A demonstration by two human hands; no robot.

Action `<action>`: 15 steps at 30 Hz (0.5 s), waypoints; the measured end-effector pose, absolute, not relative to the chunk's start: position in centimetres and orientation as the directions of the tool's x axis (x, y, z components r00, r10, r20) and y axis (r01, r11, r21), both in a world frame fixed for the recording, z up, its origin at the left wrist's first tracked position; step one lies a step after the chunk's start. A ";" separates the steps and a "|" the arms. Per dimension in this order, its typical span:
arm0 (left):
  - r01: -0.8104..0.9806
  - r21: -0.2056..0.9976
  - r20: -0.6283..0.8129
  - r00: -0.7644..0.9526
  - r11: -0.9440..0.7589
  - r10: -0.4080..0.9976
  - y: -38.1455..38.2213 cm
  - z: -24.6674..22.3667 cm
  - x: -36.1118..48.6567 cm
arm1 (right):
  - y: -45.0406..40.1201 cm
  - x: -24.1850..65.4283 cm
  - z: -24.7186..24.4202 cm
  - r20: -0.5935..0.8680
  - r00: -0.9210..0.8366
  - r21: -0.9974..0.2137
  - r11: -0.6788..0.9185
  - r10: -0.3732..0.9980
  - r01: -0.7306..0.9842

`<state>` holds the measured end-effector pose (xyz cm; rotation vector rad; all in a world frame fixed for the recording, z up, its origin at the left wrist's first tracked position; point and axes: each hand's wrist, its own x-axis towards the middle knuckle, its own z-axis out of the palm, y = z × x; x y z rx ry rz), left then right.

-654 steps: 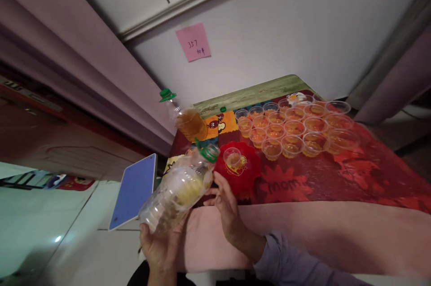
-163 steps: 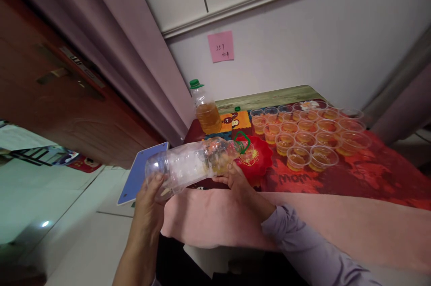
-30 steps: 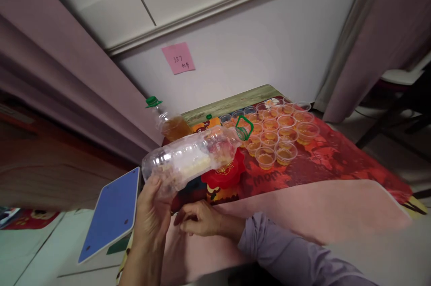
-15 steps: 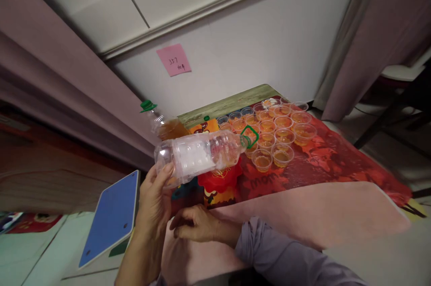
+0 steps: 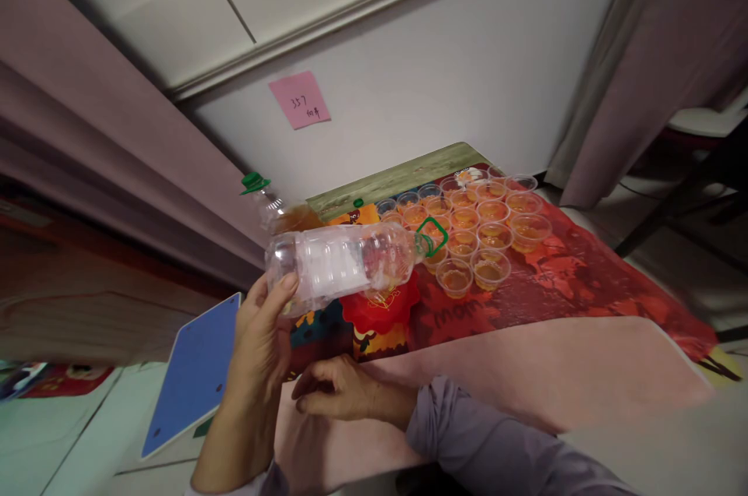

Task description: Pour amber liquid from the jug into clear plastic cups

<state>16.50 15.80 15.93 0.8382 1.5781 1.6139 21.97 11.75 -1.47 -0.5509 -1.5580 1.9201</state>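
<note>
My left hand (image 5: 262,336) is wrapped round the base end of a large clear plastic bottle (image 5: 333,262), which looks nearly empty. The bottle lies almost level in the air, its neck with a green carry loop (image 5: 433,237) pointing right over the nearest cups. Several clear plastic cups (image 5: 492,269) of amber drink stand packed in rows on the red cloth. My right hand (image 5: 342,388) rests at the table's front edge on a pink cover (image 5: 526,371), fingers loosely curled, thumb apart, holding nothing. Beneath the bottle sits a red scalloped object (image 5: 382,309).
Behind the held bottle stands a second bottle (image 5: 292,217) with a green cap and amber liquid. A small green cap (image 5: 358,203) lies near the table's back edge. At left is a blue board (image 5: 192,375). A pink note (image 5: 300,100) is stuck on the wall.
The bottle in my left hand has shifted slightly left and up. My right hand stays almost where it was, and the cups have not moved.
</note>
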 end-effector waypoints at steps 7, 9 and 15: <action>-0.055 0.998 -0.014 -0.557 -0.020 0.830 15.8 16.5 16.5 | 11.7 22.3 -1.2 0.065 -0.726 -0.969 -0.130 0.684 -0.209; -0.060 0.998 -0.009 -0.559 -0.029 0.829 15.6 16.7 16.5 | 11.6 22.3 -1.3 0.064 -0.727 -0.967 -0.138 0.684 -0.215; -0.082 0.997 -0.032 -0.551 -0.016 0.834 15.3 16.7 16.4 | 11.6 22.1 -1.7 0.046 -0.726 -0.964 -0.159 0.686 -0.211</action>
